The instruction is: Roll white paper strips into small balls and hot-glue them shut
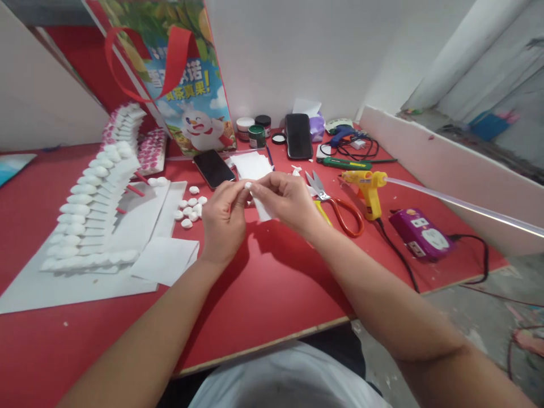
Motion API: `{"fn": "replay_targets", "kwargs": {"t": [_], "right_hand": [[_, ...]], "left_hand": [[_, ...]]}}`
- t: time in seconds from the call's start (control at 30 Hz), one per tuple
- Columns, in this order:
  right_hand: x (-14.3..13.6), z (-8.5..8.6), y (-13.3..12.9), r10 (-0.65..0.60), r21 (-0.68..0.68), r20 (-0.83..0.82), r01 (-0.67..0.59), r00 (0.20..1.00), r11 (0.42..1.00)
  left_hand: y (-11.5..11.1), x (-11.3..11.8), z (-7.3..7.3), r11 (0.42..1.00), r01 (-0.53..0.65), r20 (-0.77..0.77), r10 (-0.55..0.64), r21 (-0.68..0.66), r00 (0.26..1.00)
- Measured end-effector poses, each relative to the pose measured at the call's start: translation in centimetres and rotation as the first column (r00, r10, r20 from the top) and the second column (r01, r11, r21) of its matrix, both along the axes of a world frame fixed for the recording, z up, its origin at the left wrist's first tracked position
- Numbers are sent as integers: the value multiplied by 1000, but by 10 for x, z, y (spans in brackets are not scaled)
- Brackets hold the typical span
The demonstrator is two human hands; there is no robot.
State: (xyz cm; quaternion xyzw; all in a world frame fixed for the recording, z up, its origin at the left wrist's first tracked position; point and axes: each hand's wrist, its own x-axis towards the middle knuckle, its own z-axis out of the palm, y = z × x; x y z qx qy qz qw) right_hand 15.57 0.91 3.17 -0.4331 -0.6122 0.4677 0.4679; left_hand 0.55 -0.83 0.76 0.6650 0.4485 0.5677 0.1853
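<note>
My left hand [224, 218] and my right hand [287, 198] meet above the red table, fingertips pinched together. Between them is a piece of white paper [264, 211], hanging below my right fingers. A small rounded white tip [248, 185] shows at my left thumb and forefinger; whether it is part of the paper I cannot tell. Left of my left hand lie several small white wads [193, 208]. Behind my hands is a stack of white paper sheets [251, 165]. Another white sheet [168, 259] lies nearer, beside my left forearm.
A curved white petal-like structure [79, 209] stands at left on white board. At right are orange-handled scissors [340, 209], a yellow glue gun [369, 190] with a long glue stick, and a purple power socket [420, 233]. Two phones [298, 136], paint jars [256, 136] and a gift bag [191, 85] stand behind.
</note>
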Motion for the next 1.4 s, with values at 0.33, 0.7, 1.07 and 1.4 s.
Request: {"fn": "replay_targets", "kwargs": {"t": [0.33,0.7,1.07,1.4], "right_hand": [[15,12,11,129,-559,-667,-607,734,565],[15,11,4,279,-407,-503,-509,818,758],[4,4,1,98,-175,-72,-109,993,979],[-11,4,-20,-139,193,213,98,967,976]], "left_hand": [[4,-13,6,988,146,7,-146,-45,989],[5,-12,4,991,109,49,-105,-81,993],[0,-2,3,971,84,244,-27,-225,969],[-6,5,2,996,-69,97,74,-59,993]]}}
